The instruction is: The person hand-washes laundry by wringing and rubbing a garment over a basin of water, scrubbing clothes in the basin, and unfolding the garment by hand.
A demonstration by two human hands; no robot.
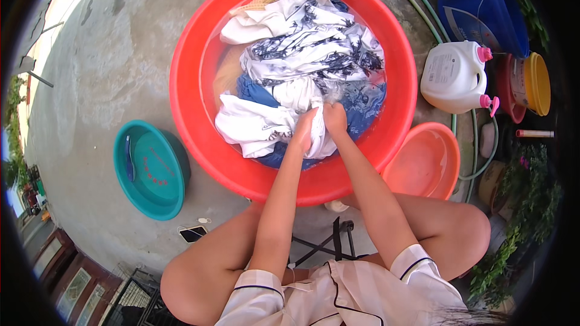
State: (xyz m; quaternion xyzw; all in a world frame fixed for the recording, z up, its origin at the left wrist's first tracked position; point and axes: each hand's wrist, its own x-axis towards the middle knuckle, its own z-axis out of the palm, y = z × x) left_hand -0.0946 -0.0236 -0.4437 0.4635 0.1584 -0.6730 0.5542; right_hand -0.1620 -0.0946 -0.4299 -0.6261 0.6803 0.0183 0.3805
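A large red plastic tub (186, 86) in front of me holds water and several soaked clothes. Its near middle part has a white garment with dark print (253, 122), bunched up between my hands. My left hand (307, 129) grips this white cloth, thumb side up. Close to its right, my right hand (335, 120) is closed in a fist on the same cloth, fingertips hidden. Beyond them lies a white garment with a dark plant-like pattern (294, 61). Blue cloth (362, 104) sits underwater to the right, and yellow cloth (229, 72) shows at the left.
On the left, a teal basin (154, 194) contains a blue-handled brush (129, 158). A phone (193, 234) lies on the concrete near my knee. To the right are an orange basin (426, 158), a white detergent jug (448, 77), a blue bucket (466, 13) and a green hose (475, 145).
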